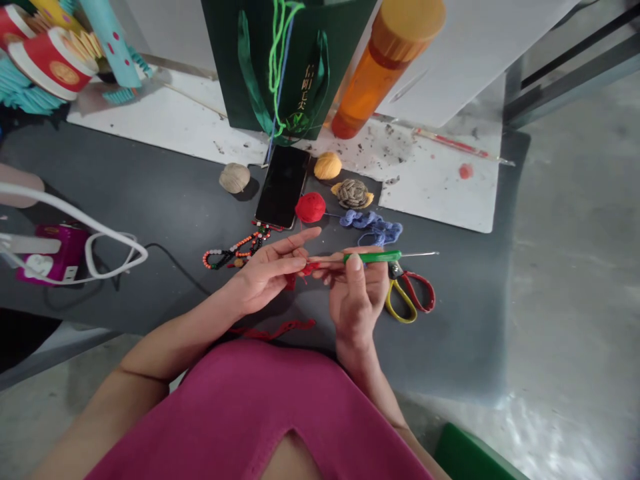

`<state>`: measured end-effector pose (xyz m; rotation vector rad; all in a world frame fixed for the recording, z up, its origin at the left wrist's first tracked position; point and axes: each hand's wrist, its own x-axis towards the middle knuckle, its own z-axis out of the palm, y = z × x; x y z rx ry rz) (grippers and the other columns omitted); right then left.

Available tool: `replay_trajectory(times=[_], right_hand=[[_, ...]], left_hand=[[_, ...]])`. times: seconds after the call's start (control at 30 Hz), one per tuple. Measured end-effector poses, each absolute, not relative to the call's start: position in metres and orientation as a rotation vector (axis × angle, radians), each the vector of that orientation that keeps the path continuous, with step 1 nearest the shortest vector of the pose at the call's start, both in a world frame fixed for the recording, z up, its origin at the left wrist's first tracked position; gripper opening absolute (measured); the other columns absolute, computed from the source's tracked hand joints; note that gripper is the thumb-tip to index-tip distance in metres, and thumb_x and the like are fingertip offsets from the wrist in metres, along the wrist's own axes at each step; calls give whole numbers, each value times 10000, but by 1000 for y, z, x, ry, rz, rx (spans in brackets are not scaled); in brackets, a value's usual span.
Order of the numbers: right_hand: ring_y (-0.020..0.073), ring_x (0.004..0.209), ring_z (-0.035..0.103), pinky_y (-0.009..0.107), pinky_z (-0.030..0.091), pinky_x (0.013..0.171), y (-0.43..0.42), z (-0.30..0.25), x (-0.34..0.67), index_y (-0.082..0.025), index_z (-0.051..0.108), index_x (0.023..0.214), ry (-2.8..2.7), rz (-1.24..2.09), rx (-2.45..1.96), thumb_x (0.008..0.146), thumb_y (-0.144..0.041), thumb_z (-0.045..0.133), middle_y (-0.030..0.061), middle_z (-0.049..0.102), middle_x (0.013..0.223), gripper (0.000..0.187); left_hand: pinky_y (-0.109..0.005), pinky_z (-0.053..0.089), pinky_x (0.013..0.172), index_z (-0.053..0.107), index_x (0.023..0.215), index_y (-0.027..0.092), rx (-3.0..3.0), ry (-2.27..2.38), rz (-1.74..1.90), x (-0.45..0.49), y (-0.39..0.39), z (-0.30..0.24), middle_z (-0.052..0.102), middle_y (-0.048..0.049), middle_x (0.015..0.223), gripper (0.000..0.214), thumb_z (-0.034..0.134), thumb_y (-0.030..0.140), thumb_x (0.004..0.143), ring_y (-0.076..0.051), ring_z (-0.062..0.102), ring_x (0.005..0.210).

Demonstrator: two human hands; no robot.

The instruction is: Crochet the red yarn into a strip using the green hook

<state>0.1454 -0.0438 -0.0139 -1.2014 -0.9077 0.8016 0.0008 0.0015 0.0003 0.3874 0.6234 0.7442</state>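
Two grips above the gray counter (455, 333): the left hand (267, 272) pinches a small red yarn piece (291, 283), the right hand (357, 297) holds a green-handled hook (374, 257) up to it (scissors (413, 293) lie just right); farther off, a red yarn ball (310, 208) sits beside a phone (283, 187)

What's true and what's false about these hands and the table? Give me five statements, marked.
The right hand holds the green-handled hook. True.
The left hand is empty. False: it holds a red yarn piece.
The phone lies between the beige ball and the yellow ball. True.
The scissors lie beside the left hand. False: they lie beside the right hand.
The red ball lies beside the phone. True.
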Motion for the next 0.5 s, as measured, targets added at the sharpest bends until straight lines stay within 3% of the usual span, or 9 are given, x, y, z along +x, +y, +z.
replay_trajectory(times=[0.17,0.3,0.5], right_hand=[[169,756,779,308,609,641,-48,-12,141,-291,751,1011,-1008,741,-1205,991,-323,715,-4,827,900,52],[177,751,776,359,649,708,-49,-8,140,-294,778,1050,-1199,568,-1217,993,-243,693,5,840,917,114],[187,809,798,373,658,717,-48,-8,139,-324,783,1037,-1281,311,-1227,932,-175,761,-5,848,962,184]], left_hand=[[-261,470,767,832,1234,304,538,672,848,4,-4,4,647,39,799,493,950,285,756,-94,587,763],[-254,483,785,829,1229,288,566,726,914,6,-4,1,671,37,817,478,948,311,768,-84,596,764],[-227,444,696,734,1394,242,478,713,809,7,-6,0,639,65,721,686,963,294,749,-72,573,695]])
